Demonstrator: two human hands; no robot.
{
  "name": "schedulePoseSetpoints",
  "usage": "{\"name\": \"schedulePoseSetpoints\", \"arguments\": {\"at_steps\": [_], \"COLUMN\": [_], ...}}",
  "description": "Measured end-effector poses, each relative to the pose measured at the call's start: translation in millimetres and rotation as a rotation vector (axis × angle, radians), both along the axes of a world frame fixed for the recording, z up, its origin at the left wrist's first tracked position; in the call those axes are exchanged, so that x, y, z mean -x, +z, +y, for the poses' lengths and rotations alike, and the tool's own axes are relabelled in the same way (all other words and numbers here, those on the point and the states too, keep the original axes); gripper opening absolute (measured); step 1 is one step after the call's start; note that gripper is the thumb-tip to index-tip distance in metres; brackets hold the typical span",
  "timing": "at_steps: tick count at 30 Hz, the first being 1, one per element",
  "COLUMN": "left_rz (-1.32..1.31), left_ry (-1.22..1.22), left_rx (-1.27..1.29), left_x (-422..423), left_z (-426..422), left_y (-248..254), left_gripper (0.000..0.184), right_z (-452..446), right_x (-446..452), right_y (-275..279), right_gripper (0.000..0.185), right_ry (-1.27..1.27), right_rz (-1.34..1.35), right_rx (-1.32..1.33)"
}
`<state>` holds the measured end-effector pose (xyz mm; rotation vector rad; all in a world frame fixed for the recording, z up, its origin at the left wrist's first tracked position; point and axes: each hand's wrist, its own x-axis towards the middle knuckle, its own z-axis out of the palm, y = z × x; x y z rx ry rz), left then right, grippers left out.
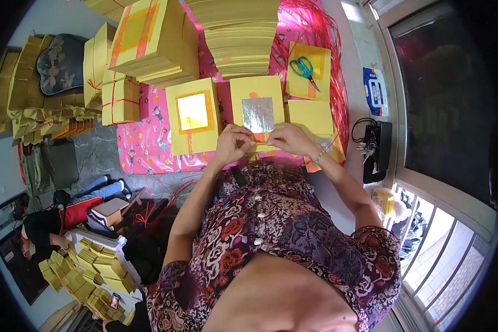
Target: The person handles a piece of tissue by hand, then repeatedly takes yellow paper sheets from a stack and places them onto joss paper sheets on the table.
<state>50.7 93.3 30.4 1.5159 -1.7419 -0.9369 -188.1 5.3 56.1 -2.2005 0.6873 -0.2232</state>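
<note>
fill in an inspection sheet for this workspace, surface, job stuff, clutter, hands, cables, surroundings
surface: pink patterned cover under the yellow paper
job's things: yellow sheet with silver square in front of the body; sheet with gold square to its left
clutter: tall yellow stacks behind; teal-handled scissors on a yellow sheet; red strands along the right side
hands: left hand and right hand at the silver-square sheet's near edge; exact grip unclear
cables: thin black cord looped beside a black case, right
surroundings: barred window lower right; another person lower left

Hands (235, 145) at silver-patched yellow paper (279, 94).
</note>
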Motion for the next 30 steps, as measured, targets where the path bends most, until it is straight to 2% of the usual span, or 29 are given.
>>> {"name": "schedulePoseSetpoints", "arguments": {"at_steps": [10,14,16,17,18,20,21,22,24,25,30], "left_rz": [0.024,-0.027,0.072,-0.026,-0.027,-0.160,-0.219,-0.221,-0.307,-0.306,-0.378], "left_ry": [0.028,-0.018,0.109,0.160,0.162,0.246,0.187,0.191,0.044,0.005,-0.022], "left_rx": [-0.022,-0.034,0.059,0.187,0.192,0.456,0.490,0.494,0.450,0.437,0.340], "left_x": [2,3,10,14,18,27,29,31,37,39,41], "left_z": [0,1,5,11,13,14,14,12,5,0,-31], "left_y": [2,6,22,34,39,44,45,45,45,41,34], "left_gripper": [0.008,0.012,0.023,0.037,0.037,0.043,0.052,0.052,0.057,0.063,0.070], "right_z": [0,3,-3,-8,-14,-29,-37,-46,-67,-77,-120], "right_x": [0,-3,-7,-9,-11,-15,-18,-22,-30,-34,-50], "right_y": [1,8,19,26,31,40,42,42,44,41,13], "right_gripper": [0.019,0.022,0.022,0.022,0.022,0.022,0.022,0.022,0.023,0.024,0.023], "right_ry": [-0.012,0.005,0.014,-0.006,-0.027,-0.066,-0.106,-0.102,-0.175,-0.196,-0.247], "right_rz": [0.026,0.072,0.119,0.111,0.102,0.068,0.034,0.032,0.109,0.107,0.063], "right_rx": [-0.028,0.083,0.125,0.126,0.127,0.146,0.159,0.163,0.196,0.190,0.250]}}
